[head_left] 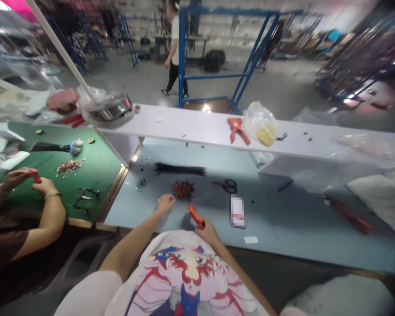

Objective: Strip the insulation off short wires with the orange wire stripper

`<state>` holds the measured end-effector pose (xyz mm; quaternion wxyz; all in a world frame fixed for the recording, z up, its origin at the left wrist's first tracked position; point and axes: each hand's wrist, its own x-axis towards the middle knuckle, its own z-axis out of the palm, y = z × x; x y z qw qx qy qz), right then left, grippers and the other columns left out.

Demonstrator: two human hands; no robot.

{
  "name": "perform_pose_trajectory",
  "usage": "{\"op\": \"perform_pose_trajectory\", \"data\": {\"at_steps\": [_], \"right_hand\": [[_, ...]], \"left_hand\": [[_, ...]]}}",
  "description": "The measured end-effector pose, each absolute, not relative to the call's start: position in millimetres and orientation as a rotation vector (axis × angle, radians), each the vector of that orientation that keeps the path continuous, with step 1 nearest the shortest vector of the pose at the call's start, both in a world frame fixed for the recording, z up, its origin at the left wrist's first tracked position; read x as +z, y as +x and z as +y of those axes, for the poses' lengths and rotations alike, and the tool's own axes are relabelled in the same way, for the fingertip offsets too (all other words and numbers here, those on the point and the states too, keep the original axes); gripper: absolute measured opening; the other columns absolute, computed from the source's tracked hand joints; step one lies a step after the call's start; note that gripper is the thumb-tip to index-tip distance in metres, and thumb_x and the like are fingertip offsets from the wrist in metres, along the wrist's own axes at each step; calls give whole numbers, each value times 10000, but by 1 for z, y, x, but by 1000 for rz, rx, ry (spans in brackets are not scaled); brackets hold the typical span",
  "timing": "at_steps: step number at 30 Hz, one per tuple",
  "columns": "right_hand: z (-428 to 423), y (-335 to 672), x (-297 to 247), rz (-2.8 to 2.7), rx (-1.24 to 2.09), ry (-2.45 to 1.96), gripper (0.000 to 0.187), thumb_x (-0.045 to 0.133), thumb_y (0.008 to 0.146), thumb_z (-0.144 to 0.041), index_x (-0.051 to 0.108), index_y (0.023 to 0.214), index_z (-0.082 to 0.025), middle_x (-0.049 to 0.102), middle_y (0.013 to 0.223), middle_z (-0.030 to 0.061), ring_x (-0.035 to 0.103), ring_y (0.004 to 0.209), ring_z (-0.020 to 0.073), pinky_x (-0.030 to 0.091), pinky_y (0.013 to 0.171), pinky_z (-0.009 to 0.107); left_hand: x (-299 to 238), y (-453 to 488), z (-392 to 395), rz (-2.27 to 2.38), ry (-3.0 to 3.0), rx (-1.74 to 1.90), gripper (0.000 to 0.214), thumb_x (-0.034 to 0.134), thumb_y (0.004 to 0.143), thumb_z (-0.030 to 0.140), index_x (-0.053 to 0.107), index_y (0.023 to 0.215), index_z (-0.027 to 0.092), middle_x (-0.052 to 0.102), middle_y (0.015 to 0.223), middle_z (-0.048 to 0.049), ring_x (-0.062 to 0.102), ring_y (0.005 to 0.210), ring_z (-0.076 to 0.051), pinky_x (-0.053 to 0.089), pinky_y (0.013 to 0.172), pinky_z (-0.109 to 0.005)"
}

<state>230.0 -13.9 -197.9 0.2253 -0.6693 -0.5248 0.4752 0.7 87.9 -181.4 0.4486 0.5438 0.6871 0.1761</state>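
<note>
My left hand (165, 203) reaches forward on the pale blue table (283, 219), its fingers curled beside a small heap of reddish-brown bits (183, 189). I cannot make out whether it pinches one of them. My right hand (208, 231) is closed round an orange-handled plier tool (196, 216), which points up and left toward the heap. Beyond the heap lies a bundle of thin black strands (179, 169). Black scissors (228, 185) lie to the right of the heap.
A white shelf (200, 125) carries an orange tool (238, 130), a plastic bag with yellow contents (262, 125) and a metal bowl (110, 109). A red tool (349, 214) lies right. A seated co-worker's hands (26, 182) work at the green table (95, 171). Another person walks behind.
</note>
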Motion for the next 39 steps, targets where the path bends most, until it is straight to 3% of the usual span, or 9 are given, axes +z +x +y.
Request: {"op": "perform_pose_trajectory", "data": {"at_steps": [5, 8, 13, 19, 26, 33, 39], "right_hand": [[-9, 218, -196, -1408, 1311, -1728, 149, 583, 551, -242, 487, 656, -196, 485, 594, -31, 447, 580, 142, 352, 583, 274], [-4, 206, -186, -1383, 1394, -1595, 161, 534, 543, -229, 503, 695, -188, 517, 628, -15, 496, 603, 153, 394, 604, 283], [5, 171, -140, -1336, 1500, -1219, 169, 534, 581, -216, 526, 747, -183, 564, 704, 13, 526, 667, 163, 422, 658, 300], [7, 138, -97, -1351, 1216, -1242, 164, 596, 617, -225, 465, 713, -205, 482, 640, -19, 438, 585, 130, 382, 583, 273], [-3, 132, -82, -1381, 1135, -1244, 190, 612, 632, -217, 450, 731, -215, 482, 664, -15, 436, 594, 128, 373, 578, 262], [-3, 125, -71, -1271, 1195, -1249, 166, 589, 600, -185, 454, 697, -195, 446, 621, -46, 391, 571, 100, 345, 551, 231], [-1, 109, -73, -1171, 1255, -1237, 164, 522, 542, -130, 483, 691, -186, 492, 592, -56, 434, 556, 93, 352, 540, 220]], "left_hand": [[-164, -2, 72, 1591, 1321, 582, 163, 554, 729, 294, 538, 644, 155, 581, 557, 1, 567, 573, -132, 449, 603, -252], [-162, -4, 44, 1516, 1315, 626, 203, 544, 703, 365, 523, 660, 167, 556, 517, 25, 507, 470, -108, 409, 513, -230], [-141, -5, 8, 1413, 1399, 672, 169, 480, 729, 331, 547, 718, 177, 615, 613, -4, 534, 532, -121, 411, 532, -235], [-103, -5, -1, 1396, 1711, 821, 177, 452, 787, 309, 562, 699, 202, 610, 665, -23, 542, 620, -139, 423, 617, -251], [-88, -16, -1, 1287, 1884, 773, 191, 456, 785, 315, 614, 708, 240, 630, 681, -32, 549, 625, -164, 439, 640, -280], [-77, -30, 10, 1170, 1810, 705, 289, 486, 769, 487, 649, 742, 251, 642, 699, -43, 533, 593, -184, 438, 582, -291], [-80, -45, 19, 1153, 1754, 712, 419, 458, 749, 623, 620, 720, 237, 631, 675, -41, 539, 597, -189, 434, 570, -290]]}}
